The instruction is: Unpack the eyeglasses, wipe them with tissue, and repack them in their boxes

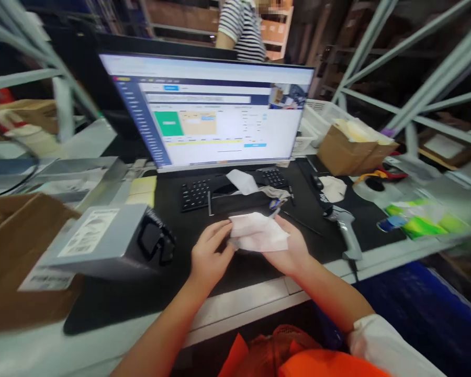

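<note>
My left hand (211, 252) pinches the left edge of a thin white tissue-like sheet (261, 231) above the black desk mat. Under the sheet's right side, my right hand (292, 250) supports it, with its fingers largely hidden behind it. Something greyish shows at the sheet's lower left, too blurred to name. Just beyond my hands lie a flat black item (239, 203), a second white piece of tissue or paper (242, 181) and a small blue-handled tool (275, 204). Behind them is a black keyboard (195, 195), partly covered.
A lit monitor (220, 120) stands at the back. To my left are a grey box (105, 238) and an open brown carton (27, 262). On the right lie a barcode scanner (345, 230), a tape roll (371, 186) and a carton of papers (349, 149). Another person (243, 29) stands beyond.
</note>
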